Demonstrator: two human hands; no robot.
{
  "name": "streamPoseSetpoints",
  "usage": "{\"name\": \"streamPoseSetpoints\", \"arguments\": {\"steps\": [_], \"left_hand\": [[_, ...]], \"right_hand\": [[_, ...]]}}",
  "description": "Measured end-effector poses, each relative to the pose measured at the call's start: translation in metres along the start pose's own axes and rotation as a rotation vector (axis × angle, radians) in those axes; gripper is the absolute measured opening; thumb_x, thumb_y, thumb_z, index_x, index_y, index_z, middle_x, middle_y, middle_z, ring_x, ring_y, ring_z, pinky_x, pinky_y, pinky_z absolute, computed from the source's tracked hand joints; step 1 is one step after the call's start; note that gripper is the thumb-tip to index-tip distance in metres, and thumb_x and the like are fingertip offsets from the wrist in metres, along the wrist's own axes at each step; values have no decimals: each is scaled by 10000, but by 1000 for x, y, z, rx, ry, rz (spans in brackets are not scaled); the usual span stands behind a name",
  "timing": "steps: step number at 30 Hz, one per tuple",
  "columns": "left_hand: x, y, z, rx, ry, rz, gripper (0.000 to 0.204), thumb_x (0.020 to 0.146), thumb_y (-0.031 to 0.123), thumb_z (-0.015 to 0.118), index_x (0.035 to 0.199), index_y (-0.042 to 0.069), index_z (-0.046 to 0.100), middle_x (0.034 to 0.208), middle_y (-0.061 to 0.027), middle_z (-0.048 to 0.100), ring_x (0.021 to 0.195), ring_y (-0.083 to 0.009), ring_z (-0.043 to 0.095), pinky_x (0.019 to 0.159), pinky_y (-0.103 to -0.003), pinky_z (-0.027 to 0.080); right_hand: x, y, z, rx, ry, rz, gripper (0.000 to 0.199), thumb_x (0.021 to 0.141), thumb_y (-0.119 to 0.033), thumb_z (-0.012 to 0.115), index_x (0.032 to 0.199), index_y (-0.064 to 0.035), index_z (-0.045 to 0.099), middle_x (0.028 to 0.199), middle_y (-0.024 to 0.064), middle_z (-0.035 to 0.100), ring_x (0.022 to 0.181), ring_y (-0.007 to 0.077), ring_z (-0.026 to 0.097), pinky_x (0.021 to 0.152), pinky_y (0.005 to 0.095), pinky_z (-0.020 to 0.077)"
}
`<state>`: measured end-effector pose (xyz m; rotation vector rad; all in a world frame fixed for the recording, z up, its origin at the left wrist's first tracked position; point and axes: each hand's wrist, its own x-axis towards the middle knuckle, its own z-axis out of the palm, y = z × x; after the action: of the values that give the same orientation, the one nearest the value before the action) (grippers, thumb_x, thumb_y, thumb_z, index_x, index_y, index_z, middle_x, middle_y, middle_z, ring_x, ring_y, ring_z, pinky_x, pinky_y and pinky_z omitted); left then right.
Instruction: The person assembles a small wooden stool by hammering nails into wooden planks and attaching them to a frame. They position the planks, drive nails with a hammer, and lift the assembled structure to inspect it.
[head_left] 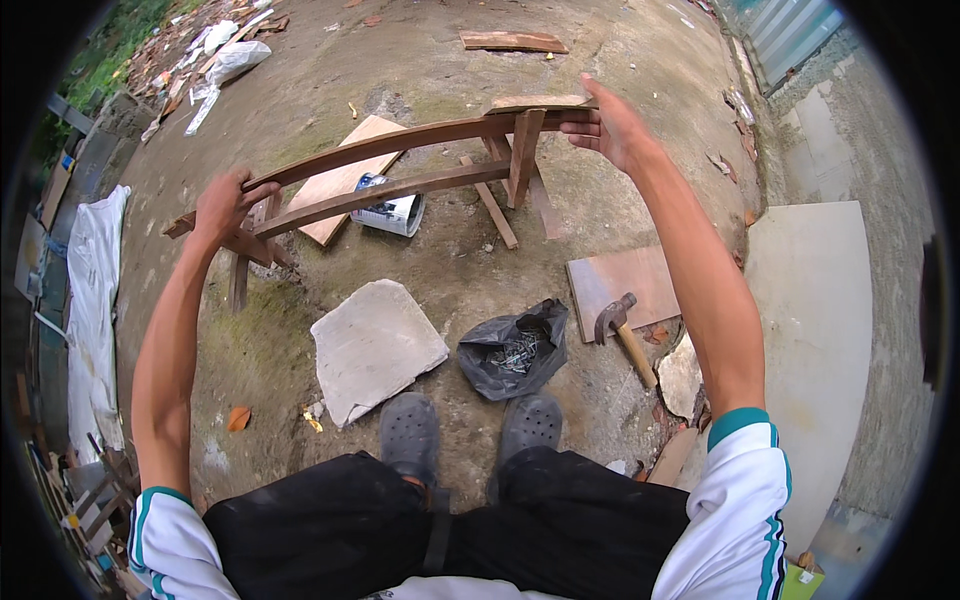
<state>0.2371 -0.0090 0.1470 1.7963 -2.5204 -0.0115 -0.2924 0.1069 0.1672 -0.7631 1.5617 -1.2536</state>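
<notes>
A brown wooden bench-like frame (380,190) with two long rails and short legs spans the space in front of me. My left hand (228,208) is wrapped round its left end. At the right end, my right hand (612,125) holds the frame between thumb and fingers, beside a short flat wood piece (540,102) lying across the top. Below and nearer to me are a black plastic bag (490,377) with many nails (517,352) inside, and a claw hammer (632,347) resting partly on a square wooden board (625,280).
Beyond the frame lie a pale plank (372,130), a metal can (392,213) on its side and a loose board (515,41). A flat stone slab (375,350) sits before my feet. A large pale panel (810,330) is at right, white sheeting (95,310) at left.
</notes>
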Motion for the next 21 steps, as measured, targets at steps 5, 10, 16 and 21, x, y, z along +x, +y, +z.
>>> {"name": "streamPoseSetpoints", "arguments": {"steps": [5,10,16,21], "left_hand": [[-1,-8,27,74,84,8,700,859,700,566,836,2,620,739,-243,643,781,-449,637,663,-509,475],[-4,4,30,117,93,-72,735,839,739,554,846,11,657,725,-233,654,753,-427,659,655,-501,493],[-3,8,30,149,180,-114,724,785,764,588,821,45,665,732,-190,672,731,-390,668,624,-477,493],[-11,16,23,151,438,59,604,734,684,695,784,83,661,694,-122,660,681,-317,662,593,-424,489]], "right_hand": [[6,46,-18,20,222,5,576,1011,-456,388,1305,32,479,1035,166,641,897,257,659,720,380,554],[9,85,-18,-269,-66,274,584,1013,-494,407,1292,8,509,1102,119,595,961,238,623,800,408,537],[24,78,5,-377,-314,354,545,964,-313,574,1316,91,477,1206,226,601,905,258,680,726,374,602],[29,106,15,-191,-370,431,295,860,-166,712,1034,31,578,850,90,620,658,172,638,538,300,580]]}}
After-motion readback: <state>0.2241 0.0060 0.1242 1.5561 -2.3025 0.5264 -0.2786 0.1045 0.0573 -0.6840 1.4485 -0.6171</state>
